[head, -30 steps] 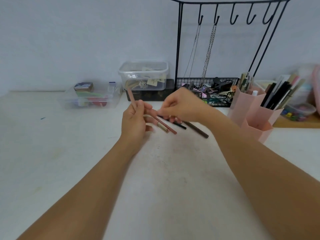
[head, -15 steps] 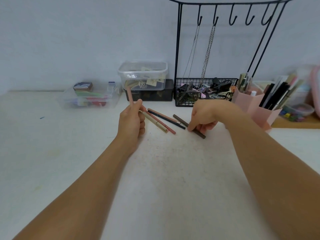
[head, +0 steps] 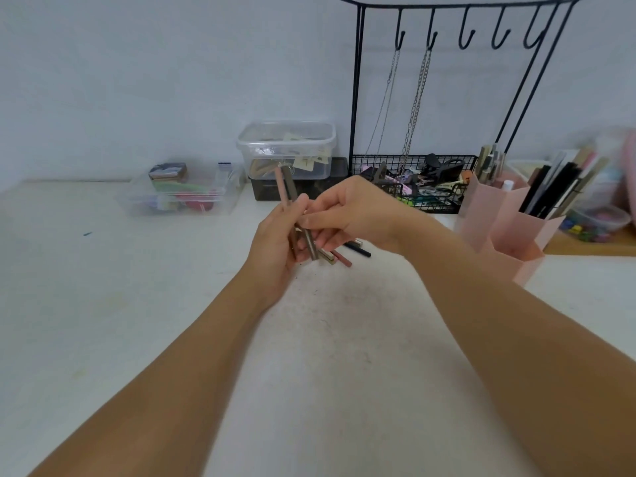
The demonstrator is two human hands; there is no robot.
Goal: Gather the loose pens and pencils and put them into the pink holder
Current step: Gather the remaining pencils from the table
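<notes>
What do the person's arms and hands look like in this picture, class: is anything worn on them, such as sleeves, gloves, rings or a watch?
Both arms are bare from the bottom of the frame to the wrist, with no sleeves showing. The left hand and right hand wear no gloves. No watch, bracelet or ring can be seen on either, though parts of the fingers are hidden. No markings show on what is visible.

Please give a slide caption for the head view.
Both hands bundle pencils near the pink holder.

Both hands (head: 309, 232) meet mid-table before the clear lidded plastic box (head: 287, 149); black wire rack (head: 413, 182) right of it, pink plastic holder (head: 499, 218) farther right.
</notes>
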